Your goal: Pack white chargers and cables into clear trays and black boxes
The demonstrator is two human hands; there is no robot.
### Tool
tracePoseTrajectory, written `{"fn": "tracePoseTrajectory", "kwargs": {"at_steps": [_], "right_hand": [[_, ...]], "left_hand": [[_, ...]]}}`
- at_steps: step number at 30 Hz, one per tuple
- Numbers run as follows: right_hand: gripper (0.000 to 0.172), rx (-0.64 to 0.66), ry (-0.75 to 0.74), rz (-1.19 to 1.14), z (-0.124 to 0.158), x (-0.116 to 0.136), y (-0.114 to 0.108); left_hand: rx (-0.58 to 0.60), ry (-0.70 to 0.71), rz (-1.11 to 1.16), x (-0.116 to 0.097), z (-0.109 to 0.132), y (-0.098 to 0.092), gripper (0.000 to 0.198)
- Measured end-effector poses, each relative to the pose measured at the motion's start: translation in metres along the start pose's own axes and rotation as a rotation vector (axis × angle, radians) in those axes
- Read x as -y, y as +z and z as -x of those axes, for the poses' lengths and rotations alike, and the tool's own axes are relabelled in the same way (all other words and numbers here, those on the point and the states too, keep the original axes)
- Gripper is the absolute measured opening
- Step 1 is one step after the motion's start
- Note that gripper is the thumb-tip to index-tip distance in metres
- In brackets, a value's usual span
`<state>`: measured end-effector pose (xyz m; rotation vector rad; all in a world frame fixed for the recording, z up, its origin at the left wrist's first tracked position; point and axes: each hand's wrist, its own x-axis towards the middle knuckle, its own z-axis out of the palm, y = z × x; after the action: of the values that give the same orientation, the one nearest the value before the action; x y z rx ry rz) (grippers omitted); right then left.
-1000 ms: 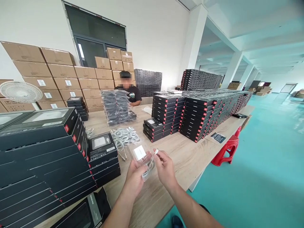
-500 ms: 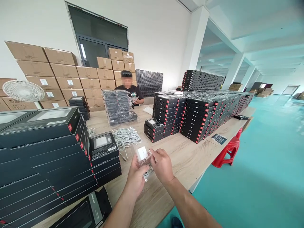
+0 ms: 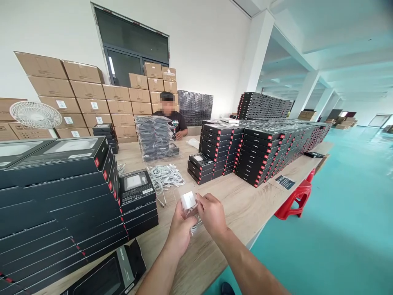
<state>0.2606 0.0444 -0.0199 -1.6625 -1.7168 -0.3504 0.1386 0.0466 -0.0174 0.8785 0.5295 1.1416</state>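
My left hand [image 3: 181,229] is closed around a clear plastic tray [image 3: 185,205], thumb across its lower part. In the tray's upper part sits a white charger block [image 3: 189,199]. A coiled white cable [image 3: 196,224] shows below it, between my two hands. At the tray's right edge, my right hand [image 3: 213,215] has its thumb and forefinger pinched together; what lies between them is hidden. Just beyond the tray, a tangled pile of white cables [image 3: 167,177] lies on the wooden table [image 3: 233,209].
Black boxes [image 3: 138,190] with windowed lids are stacked at left. An opened black box [image 3: 113,270] lies at front left. Long rows of black boxes [image 3: 256,157] line the right. Across the table, a person [image 3: 175,121] sits behind plastic-wrapped stacks [image 3: 153,139]. A red stool [image 3: 296,200] stands at right.
The whole view has shifted slightly to the left, so things appear farther right. My hands keep nearly the same grip, and my right fingers stay at the tray's edge.
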Motion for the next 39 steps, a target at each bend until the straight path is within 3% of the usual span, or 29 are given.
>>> {"fn": "tracePoseTrajectory", "kwargs": {"at_steps": [7,14,18,25,30,35,39], "right_hand": [[0.025,-0.043,-0.051,0.059,-0.003,0.003,-0.001],[0.022,0.127,-0.130,0.061,-0.013,0.005,-0.014],[0.021,0.107,-0.165,0.024,-0.010,-0.002,-0.023],[0.034,0.105,-0.141,-0.047,0.008,-0.011,-0.028],[0.046,0.084,-0.049,-0.062,0.012,-0.002,-0.027],[0.044,0.037,0.217,-0.501,0.007,0.006,-0.017],[0.019,0.048,0.378,-0.972,0.008,0.001,-0.012]], "left_hand": [[0.044,0.018,-0.005,-0.001,0.002,-0.001,0.057],[0.042,0.006,0.060,0.000,0.003,-0.005,0.060],[0.069,-0.049,0.138,0.000,0.006,-0.003,0.057],[0.094,-0.099,0.172,0.001,0.010,0.000,0.055],[0.087,-0.038,0.125,0.000,0.007,0.000,0.057],[0.005,-0.029,0.142,-0.002,0.005,-0.003,0.064],[-0.085,-0.057,0.217,-0.001,-0.001,-0.011,0.063]]}}
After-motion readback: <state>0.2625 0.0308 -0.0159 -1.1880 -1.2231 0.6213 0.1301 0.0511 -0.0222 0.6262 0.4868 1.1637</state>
